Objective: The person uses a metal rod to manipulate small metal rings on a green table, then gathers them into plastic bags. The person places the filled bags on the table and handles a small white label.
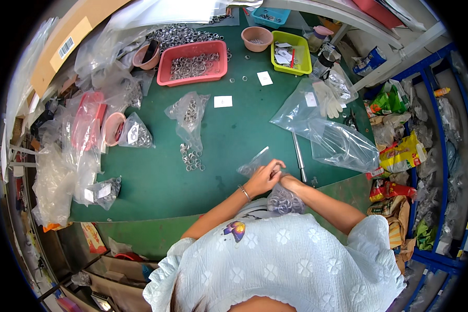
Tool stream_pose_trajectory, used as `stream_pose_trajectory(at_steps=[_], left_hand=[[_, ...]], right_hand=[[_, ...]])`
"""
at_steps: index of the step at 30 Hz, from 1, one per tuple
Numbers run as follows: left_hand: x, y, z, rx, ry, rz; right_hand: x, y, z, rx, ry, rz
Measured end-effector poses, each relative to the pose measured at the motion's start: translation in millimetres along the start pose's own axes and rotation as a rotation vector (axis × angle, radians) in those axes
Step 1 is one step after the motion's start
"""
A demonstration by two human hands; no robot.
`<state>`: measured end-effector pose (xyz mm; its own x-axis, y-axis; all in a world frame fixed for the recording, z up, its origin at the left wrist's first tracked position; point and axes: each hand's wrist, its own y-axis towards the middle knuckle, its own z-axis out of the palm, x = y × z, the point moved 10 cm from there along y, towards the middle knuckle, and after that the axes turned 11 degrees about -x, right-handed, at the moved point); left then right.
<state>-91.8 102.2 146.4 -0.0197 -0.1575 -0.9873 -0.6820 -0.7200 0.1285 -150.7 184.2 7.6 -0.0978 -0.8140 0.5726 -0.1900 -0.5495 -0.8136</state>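
A clear plastic bag of metal rings (286, 200) hangs at the table's near edge, close against my body. My left hand (265, 176) is closed at the bag's gathered neck, with the loose plastic end (256, 160) sticking out beyond it to the left. Pressed up beside it, my right hand (290, 182) is closed round the neck just above the rings; its fingertips are mostly hidden. Left of my hands, an open clear bag of rings (190, 114) lies on the green table (223, 145), with several loose rings (192, 158) spilled at its mouth.
A pink tray of rings (192, 63) stands at the back, near a pink bowl (256, 39) and a lime-green tray (291, 53). A metal rod (299, 157) and large clear bags (333, 138) lie to the right. Filled bags (105, 192) sit at left. Blue shelving (436, 130) borders the table's right.
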Motion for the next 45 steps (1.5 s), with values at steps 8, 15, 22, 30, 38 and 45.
stream_pose_trajectory(at_steps=[8, 15, 22, 30, 38, 45], left_hand=[[-26, -11, 10, 0.100, -0.039, 0.200], [20, -30, -22, -0.120, -0.066, -0.100], [31, -48, -35, -0.171, -0.090, -0.209], [87, -65, -11, -0.045, -0.310, -0.622], [40, -69, -9, 0.169, -0.154, -0.609], [75, -98, 5, 0.018, -0.937, -1.086]], right_hand=[[22, 5, 19, 0.023, -0.464, -0.549], [-15, -8, 2, -0.046, 0.150, 0.275], [10, -53, 2, 0.047, 0.162, 0.238], [-4, -32, -14, -0.029, 0.037, 0.302], [8, -45, -5, 0.137, 0.098, 0.377], [-4, -37, -15, 0.287, 0.117, 0.295]])
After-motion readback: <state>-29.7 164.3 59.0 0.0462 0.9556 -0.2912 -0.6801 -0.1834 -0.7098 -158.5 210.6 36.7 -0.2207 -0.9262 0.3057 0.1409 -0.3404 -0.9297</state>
